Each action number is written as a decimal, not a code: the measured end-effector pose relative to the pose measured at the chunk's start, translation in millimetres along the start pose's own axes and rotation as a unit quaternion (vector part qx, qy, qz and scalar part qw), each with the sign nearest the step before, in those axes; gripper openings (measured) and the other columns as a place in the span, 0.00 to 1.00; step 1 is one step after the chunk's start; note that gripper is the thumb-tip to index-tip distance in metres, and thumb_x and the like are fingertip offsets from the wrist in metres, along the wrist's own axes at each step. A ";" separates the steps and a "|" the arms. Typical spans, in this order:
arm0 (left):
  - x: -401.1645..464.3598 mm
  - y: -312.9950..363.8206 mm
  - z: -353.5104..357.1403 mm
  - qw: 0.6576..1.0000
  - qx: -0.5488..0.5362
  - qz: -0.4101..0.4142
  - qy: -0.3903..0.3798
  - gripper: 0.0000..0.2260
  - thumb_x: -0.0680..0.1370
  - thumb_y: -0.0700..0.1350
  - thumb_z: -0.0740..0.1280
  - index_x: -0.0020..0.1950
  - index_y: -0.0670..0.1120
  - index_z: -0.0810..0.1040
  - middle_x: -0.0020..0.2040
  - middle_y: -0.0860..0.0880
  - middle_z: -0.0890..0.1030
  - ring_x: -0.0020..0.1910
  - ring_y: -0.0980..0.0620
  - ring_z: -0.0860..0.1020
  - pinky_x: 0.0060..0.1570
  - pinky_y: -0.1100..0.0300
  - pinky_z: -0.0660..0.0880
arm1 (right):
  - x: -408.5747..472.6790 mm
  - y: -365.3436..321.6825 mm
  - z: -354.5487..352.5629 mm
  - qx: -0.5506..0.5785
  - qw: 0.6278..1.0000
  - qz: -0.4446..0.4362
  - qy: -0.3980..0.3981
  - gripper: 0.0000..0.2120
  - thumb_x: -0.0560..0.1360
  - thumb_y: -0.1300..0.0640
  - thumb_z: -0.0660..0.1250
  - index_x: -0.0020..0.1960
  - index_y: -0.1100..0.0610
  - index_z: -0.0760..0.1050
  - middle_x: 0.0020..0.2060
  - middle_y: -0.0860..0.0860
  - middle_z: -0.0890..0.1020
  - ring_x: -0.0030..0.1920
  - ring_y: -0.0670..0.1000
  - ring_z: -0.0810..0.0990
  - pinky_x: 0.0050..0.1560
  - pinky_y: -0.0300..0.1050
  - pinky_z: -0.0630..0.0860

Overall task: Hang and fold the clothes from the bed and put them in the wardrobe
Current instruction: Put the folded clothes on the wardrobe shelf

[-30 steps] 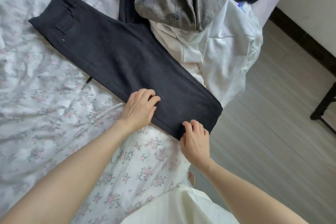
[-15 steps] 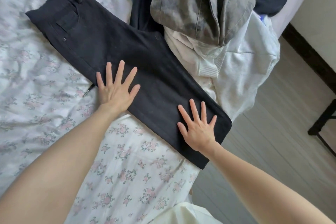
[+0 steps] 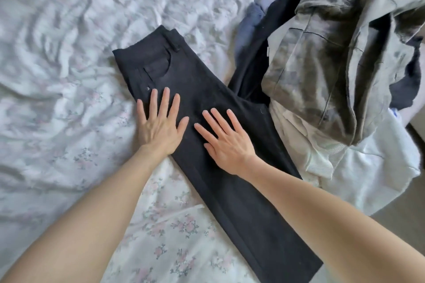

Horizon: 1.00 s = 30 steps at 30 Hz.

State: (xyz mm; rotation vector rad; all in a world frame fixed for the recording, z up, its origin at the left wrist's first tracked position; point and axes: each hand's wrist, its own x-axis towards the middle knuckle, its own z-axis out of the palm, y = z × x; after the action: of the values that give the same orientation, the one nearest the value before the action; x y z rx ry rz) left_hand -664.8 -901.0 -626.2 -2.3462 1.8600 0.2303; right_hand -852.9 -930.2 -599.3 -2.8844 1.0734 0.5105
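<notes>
Black trousers (image 3: pixel 232 202), folded lengthwise leg on leg, lie diagonally on the floral bedsheet (image 3: pixel 57 110), waistband at the upper left, hems at the lower right. My left hand (image 3: pixel 159 125) presses flat on their left edge below the pocket, fingers spread and straight. Beside it, my right hand (image 3: pixel 226 142) lies flat on the thigh part, fingers straight as well. Neither hand grips the cloth.
A heap of clothes fills the right side: a mottled grey-green jacket (image 3: pixel 333 64) on top, white garments (image 3: pixel 358 179) under it, a dark navy piece (image 3: pixel 250 76) and a bluish one (image 3: pixel 257 14). Grey floor (image 3: pixel 404 220) shows past the bed's right edge.
Both hands slid up the trousers toward the waistband and closer together, staying flat. A second ago their fingers were curled at the hem end. The view shifted up the bed.
</notes>
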 end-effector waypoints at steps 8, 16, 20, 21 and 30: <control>73.9 -43.9 -35.1 0.959 -0.204 -0.195 0.011 0.45 0.73 0.65 0.63 0.77 0.45 0.41 0.76 0.36 0.41 0.75 0.38 0.44 0.71 0.43 0.44 | 92.9 8.4 -30.1 0.059 0.986 -0.001 -0.158 0.33 0.77 0.35 0.46 0.74 0.43 0.32 0.75 0.48 0.35 0.74 0.57 0.33 0.65 0.70 0.31; 121.1 -79.3 -60.7 0.708 -0.629 -0.309 0.088 0.41 0.72 0.46 0.72 0.77 0.48 0.49 0.74 0.46 0.61 0.70 0.48 0.64 0.65 0.55 0.65 | 105.0 12.9 -34.5 0.113 0.970 -0.012 -0.213 0.34 0.77 0.39 0.52 0.74 0.40 0.35 0.75 0.45 0.36 0.74 0.54 0.32 0.67 0.67 0.32; 102.5 -71.8 -84.1 0.724 -0.644 -0.218 0.115 0.12 0.70 0.44 0.73 0.52 0.52 0.78 0.49 0.56 0.81 0.50 0.57 0.79 0.52 0.60 0.76 | 113.8 26.8 -67.5 0.441 0.872 0.126 -0.173 0.20 0.80 0.49 0.56 0.71 0.48 0.66 0.71 0.46 0.66 0.75 0.50 0.55 0.73 0.55 0.50; 91.2 -66.4 -89.7 0.741 -0.635 -0.179 0.129 0.11 0.70 0.44 0.73 0.49 0.56 0.77 0.45 0.61 0.80 0.46 0.63 0.78 0.49 0.66 0.75 | 113.1 31.8 -77.1 0.548 0.805 0.195 -0.120 0.17 0.80 0.50 0.57 0.66 0.52 0.71 0.62 0.48 0.76 0.70 0.51 0.66 0.67 0.48 0.60; -21.5 -1.9 -110.9 0.827 -0.523 0.092 0.184 0.20 0.65 0.27 0.69 0.53 0.43 0.83 0.50 0.48 0.83 0.51 0.52 0.80 0.53 0.64 0.74 | 47.0 66.8 -149.5 0.785 0.530 0.320 0.024 0.24 0.74 0.37 0.61 0.63 0.50 0.66 0.53 0.56 0.80 0.50 0.59 0.82 0.44 0.52 0.80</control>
State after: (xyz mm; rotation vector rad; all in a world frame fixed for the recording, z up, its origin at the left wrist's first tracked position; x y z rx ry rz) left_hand -664.1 -902.6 -513.3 -2.9823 2.5959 1.1644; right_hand -818.1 -1030.7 -466.2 -0.8457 1.3665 -0.4555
